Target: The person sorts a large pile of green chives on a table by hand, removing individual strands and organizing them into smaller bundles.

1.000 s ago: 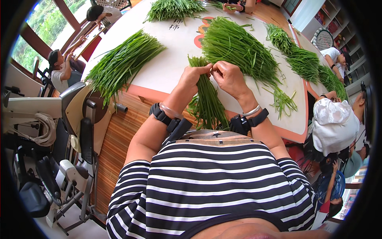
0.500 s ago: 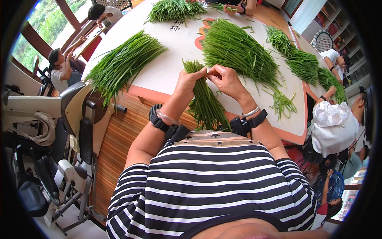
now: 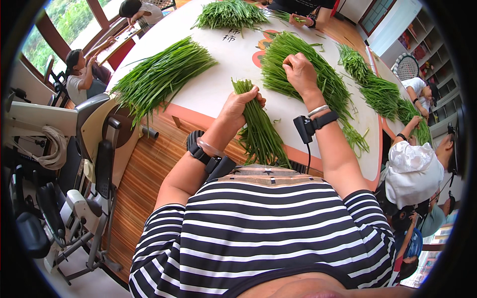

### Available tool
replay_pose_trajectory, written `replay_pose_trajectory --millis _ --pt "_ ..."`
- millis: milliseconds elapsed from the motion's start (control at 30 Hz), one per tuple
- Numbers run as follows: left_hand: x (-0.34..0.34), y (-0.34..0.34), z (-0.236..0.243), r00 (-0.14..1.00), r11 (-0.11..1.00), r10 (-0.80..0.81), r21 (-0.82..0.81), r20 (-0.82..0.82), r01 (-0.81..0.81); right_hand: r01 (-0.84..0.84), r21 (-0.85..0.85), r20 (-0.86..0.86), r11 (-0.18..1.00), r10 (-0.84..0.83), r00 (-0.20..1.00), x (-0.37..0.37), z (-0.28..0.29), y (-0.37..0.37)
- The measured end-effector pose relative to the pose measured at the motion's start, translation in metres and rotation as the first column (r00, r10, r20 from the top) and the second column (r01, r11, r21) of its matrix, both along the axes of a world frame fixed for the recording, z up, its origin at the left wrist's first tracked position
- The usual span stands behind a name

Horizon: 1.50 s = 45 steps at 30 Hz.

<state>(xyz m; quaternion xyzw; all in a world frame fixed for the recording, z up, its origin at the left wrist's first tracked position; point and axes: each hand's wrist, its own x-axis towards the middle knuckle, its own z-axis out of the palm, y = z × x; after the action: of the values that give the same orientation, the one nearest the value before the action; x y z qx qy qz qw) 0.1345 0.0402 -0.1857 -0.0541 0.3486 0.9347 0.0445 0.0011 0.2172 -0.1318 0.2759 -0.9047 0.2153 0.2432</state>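
Observation:
My left hand (image 3: 236, 107) is closed round a bunch of long green leafy stalks (image 3: 263, 139), which hangs down toward my striped shirt. My right hand (image 3: 301, 72) is raised over a large pile of the same stalks (image 3: 328, 87), its fingers curled closed; whatever they may hold is hidden. Another pile (image 3: 154, 77) lies on the left of the white table (image 3: 208, 69) with a pink border. Both wrists wear black strapped devices.
More piles lie at the back (image 3: 228, 15) and right (image 3: 372, 89). Co-workers sit at the right (image 3: 412, 174) and far side (image 3: 298, 12); others (image 3: 79, 84) are by the windows. Exercise equipment (image 3: 89, 164) stands close at lower left on the wooden floor.
My right hand has left the top of the held bunch and moved up and right over the large pile. My left hand still grips the bunch. The view has shifted slightly.

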Motion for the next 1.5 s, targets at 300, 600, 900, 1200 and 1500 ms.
replay_pose_trajectory --millis 300,600,900,1200,1500 --pt "-0.007 0.003 -0.003 0.999 0.999 0.029 0.019 -0.016 -0.028 -0.155 -0.227 -0.054 0.962 0.146 0.988 0.037 0.012 -0.007" --pt "-0.010 -0.006 -0.006 0.998 1.000 -0.015 -0.001 0.065 0.015 -0.311 -0.034 -0.001 0.950 0.311 0.950 0.081 -0.016 -0.005" --pt "-0.009 -0.051 0.012 0.964 0.947 -0.037 0.298 -0.263 0.118 -0.354 -0.212 0.630 0.911 0.405 0.663 0.049 0.026 0.048" --pt "-0.007 -0.022 0.001 0.973 0.947 -0.143 0.262 -0.182 0.188 -0.069 -0.045 0.027 0.997 0.070 0.997 0.003 -0.002 0.007" --pt "-0.007 -0.040 0.014 0.929 0.962 -0.131 0.182 -0.345 0.203 -0.127 -0.246 -0.061 0.961 0.115 0.991 0.000 0.005 0.007"
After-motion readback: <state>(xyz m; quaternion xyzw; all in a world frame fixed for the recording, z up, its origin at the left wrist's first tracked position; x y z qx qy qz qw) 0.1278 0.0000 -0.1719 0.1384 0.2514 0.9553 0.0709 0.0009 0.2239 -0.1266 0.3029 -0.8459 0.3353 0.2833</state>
